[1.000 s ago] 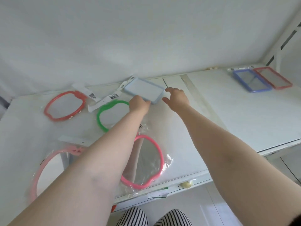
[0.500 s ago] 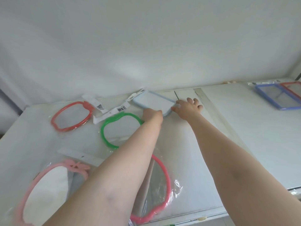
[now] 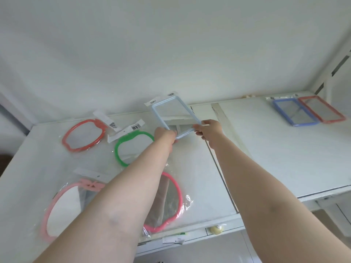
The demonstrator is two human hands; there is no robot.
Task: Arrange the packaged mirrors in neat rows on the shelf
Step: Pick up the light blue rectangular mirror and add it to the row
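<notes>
A plain white wall fills the upper part of the view, evenly lit with soft, shadowless light. Below it runs a white shelf, made of two boards that meet at a seam with chipped paint. At the far right a white upright with dark slots rises from the shelf's back corner. Along the front edge sit small labels and a yellowish blob. A dark strip shows at the far left.

We are looking forward and down from head height, close over the white shelf, facing the wall.
</notes>
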